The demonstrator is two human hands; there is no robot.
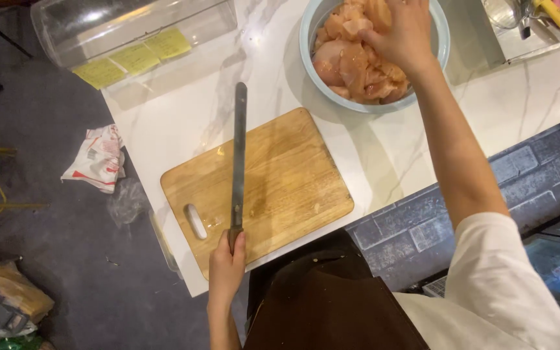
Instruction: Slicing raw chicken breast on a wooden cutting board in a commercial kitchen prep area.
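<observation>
Left hand grips the long knife over the cutting board; right hand grasps chicken in the bowl.

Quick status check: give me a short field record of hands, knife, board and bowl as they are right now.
left hand: grips the handle of the long knife
knife: lies lengthwise over the wooden cutting board, tip past its far edge
right hand: in the pale blue bowl, on the raw chicken pieces
board: bare but for small scraps
surface: white marble-look counter
</observation>
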